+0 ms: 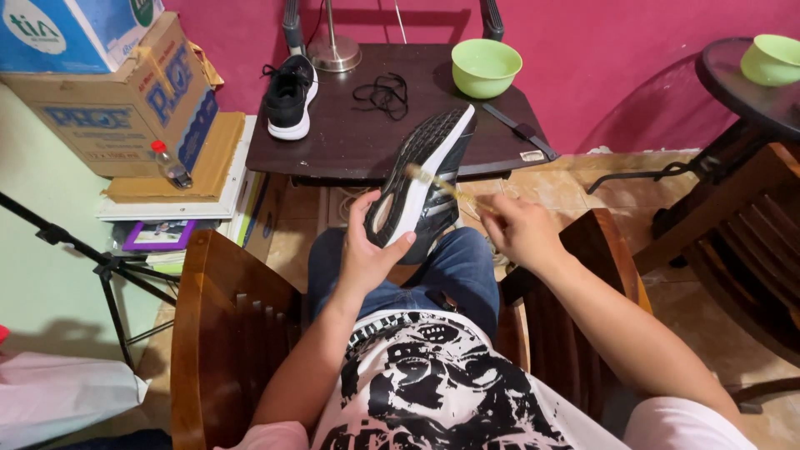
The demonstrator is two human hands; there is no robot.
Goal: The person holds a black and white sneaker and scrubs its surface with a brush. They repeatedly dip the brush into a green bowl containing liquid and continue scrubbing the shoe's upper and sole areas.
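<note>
I am sitting in a wooden chair (218, 333) with a black running shoe with a white midsole and grey-ribbed sole (422, 185) turned sole-up over my lap, its toe reaching toward the front edge of the dark wooden table (350, 142). My left hand (367, 250) grasps the heel end, thumb on one side and fingers wrapped round the other. My right hand (515, 227) is closed on the handle of a thin, pale toothbrush-like brush (437, 185), whose bristled end lies against the white edge of the sole near the middle of the shoe.

As far as I can judge, the cleaning is under way rather than finished: this shoe has no lace that I can see, and a loose black shoelace (382, 93) lies in a tangle near the middle of the table. The matching black shoe (290, 96) stands upright at the table's left edge, with its lace in, so it appears not yet handled. I cannot tell how much of the sole is already brushed.

A light green bowl (486, 67) sits near the table's back right corner, and a black-handled knife (521, 131) lies along the right edge. To the left, cardboard boxes (108, 108) are stacked, with a small red-capped bottle (171, 165) lying beside them. A second green bowl (771, 58) rests on a round dark side table (742, 87) at the right.
</note>
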